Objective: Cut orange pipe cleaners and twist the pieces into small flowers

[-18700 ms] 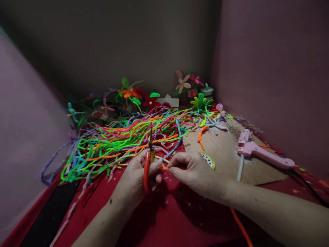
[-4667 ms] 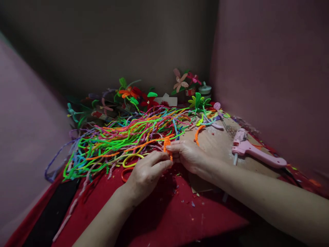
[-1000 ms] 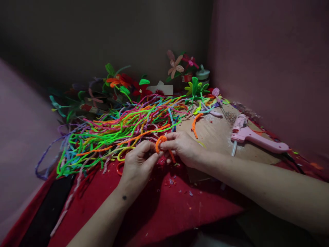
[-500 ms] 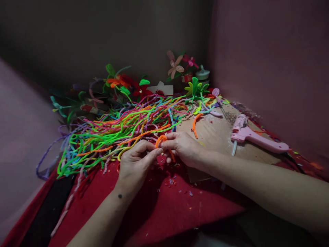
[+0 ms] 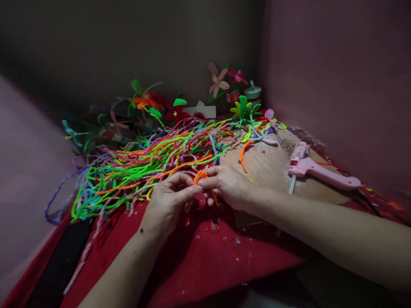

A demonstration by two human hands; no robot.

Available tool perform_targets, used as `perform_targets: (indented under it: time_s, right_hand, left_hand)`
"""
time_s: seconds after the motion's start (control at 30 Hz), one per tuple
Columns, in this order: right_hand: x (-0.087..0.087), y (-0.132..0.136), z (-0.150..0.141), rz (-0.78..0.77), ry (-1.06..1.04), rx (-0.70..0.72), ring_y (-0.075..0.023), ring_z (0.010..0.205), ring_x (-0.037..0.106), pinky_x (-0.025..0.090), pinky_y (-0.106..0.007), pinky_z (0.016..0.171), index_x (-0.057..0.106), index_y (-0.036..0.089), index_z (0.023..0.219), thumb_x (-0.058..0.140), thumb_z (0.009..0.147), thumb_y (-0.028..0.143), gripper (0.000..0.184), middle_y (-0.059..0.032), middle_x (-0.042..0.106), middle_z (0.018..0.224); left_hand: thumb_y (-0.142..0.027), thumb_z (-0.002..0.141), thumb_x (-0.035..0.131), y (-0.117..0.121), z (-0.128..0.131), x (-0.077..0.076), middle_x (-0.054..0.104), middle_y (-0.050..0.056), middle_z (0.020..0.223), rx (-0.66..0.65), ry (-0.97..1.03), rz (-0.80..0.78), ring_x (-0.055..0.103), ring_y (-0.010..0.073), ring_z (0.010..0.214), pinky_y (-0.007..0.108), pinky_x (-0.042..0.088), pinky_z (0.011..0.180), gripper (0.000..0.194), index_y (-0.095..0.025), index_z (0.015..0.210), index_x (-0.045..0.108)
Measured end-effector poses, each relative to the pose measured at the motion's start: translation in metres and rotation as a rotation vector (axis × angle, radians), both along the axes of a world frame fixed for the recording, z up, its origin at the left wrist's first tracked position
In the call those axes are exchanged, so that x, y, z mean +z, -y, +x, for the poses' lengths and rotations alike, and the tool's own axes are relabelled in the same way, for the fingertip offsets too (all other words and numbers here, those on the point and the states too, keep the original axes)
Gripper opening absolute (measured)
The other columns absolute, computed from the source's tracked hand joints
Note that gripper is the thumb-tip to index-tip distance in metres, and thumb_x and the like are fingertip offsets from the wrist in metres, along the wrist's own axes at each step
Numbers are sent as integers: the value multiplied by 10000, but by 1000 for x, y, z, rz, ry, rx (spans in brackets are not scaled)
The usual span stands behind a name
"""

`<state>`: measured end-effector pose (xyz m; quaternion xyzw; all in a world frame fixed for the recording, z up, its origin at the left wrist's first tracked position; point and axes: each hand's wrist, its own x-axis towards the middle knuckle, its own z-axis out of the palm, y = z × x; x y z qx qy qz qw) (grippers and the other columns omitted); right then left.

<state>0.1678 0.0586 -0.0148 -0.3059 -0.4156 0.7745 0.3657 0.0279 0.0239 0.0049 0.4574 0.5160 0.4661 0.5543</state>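
An orange pipe cleaner (image 5: 201,175), bent into a loop, is pinched between my two hands above the red cloth. My left hand (image 5: 170,197) grips it from the left with thumb and index finger. From the right, my right hand (image 5: 228,185) holds the same piece, and one end of it hangs below these fingers. The fingertips of both hands nearly meet and hide part of the loop. Just beyond them lies a heap of coloured pipe cleaners (image 5: 144,158). A separate curved orange piece (image 5: 244,156) rests on the cardboard (image 5: 266,164).
A pink glue gun (image 5: 324,170) lies on the cardboard at the right, its glue stick pointing toward me. Pipe-cleaner flowers (image 5: 220,82) and a lidded jar (image 5: 253,91) stand at the back. Small clippings are scattered over the red cloth (image 5: 221,265).
My left hand has turned slightly, its wrist shifting a little left and up. Both hands still hold the orange pipe cleaner in nearly the same place.
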Motion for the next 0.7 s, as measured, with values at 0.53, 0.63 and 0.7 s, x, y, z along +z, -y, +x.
perform_targets:
  time_s: [0.53, 0.63, 0.7]
  right_hand:
    - [-1, -7, 2, 13, -29, -7, -52, 341, 421, 294, -154, 297, 586, 122, 661, 586, 778, 187, 134, 26, 523, 480]
    - [-2, -7, 2, 50, -37, -42, -47, 334, 397, 273, -169, 303, 594, 125, 649, 598, 769, 187, 135, 32, 527, 484]
    - [-3, -7, 1, 76, -80, -46, -42, 341, 392, 272, -175, 316, 597, 120, 629, 601, 762, 188, 150, 30, 530, 494]
  left_hand:
    - [-225, 709, 696, -1, 3, -5, 655, 9, 718, -179, -71, -2, 610, 120, 573, 204, 466, 498, 303, -167, 964, 542]
    - [-272, 734, 674, 0, 6, -10, 620, -29, 634, -107, -124, 41, 526, 76, 439, 180, 420, 422, 256, -181, 935, 543]
    - [-293, 745, 661, 1, 7, -13, 604, -39, 618, -81, -114, 52, 490, 60, 409, 160, 380, 384, 218, -187, 898, 549]
